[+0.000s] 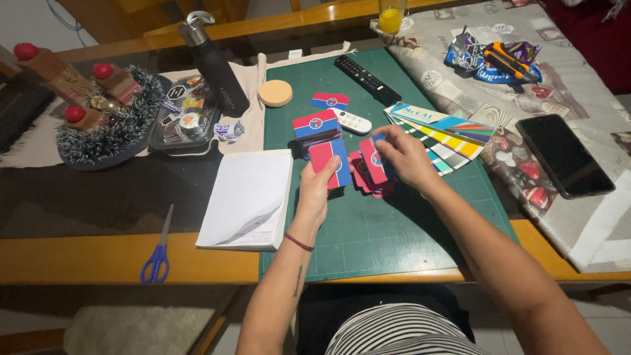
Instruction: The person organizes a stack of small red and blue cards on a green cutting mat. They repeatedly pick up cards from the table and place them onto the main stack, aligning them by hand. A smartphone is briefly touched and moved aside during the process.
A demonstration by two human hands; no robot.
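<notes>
My left grip (317,187) is closed on a red-and-blue card (330,164); my right grip (402,156) pinches another card (374,160) above the green mat (381,230).

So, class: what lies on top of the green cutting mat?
On the green cutting mat lie red-and-blue cards, two remotes, a round wooden disc and part of a colour swatch fan. The left hand and right hand hold cards and hide the mat beneath.

Dark glass-topped wooden table (98,210), pale tiled floor (39,322), dim light.
</notes>
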